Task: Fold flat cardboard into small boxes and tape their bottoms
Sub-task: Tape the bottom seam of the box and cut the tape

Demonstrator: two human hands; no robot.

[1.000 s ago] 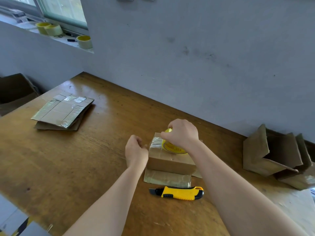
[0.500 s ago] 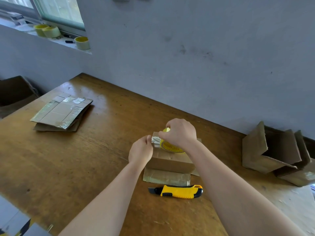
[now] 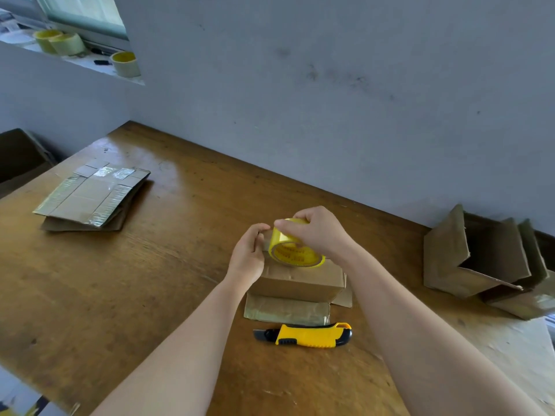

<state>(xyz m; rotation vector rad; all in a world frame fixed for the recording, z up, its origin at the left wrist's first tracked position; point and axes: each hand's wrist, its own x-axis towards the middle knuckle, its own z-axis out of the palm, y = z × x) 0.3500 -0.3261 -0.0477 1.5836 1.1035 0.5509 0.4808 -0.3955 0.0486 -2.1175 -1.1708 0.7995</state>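
Observation:
A small cardboard box (image 3: 300,282) stands upside down on the wooden table (image 3: 120,280), its lower flaps spread flat beneath it. My right hand (image 3: 318,232) grips a yellow tape roll (image 3: 292,246) just above the box's top. At the roll's left side my left hand (image 3: 249,253) has its fingertips at the tape's edge; whether they pinch the tape end is hidden. A yellow utility knife (image 3: 306,335) lies in front of the box.
A stack of flat, taped cardboard (image 3: 90,196) lies at the table's left. Several folded boxes (image 3: 486,259) lean against the wall at right. Spare tape rolls (image 3: 124,63) sit on the window sill. A large brown carton (image 3: 18,154) stands beyond the left table edge.
My right hand has lifted and tilted the tape roll off the box top. My left hand moved up from the box's side to the roll's left edge.

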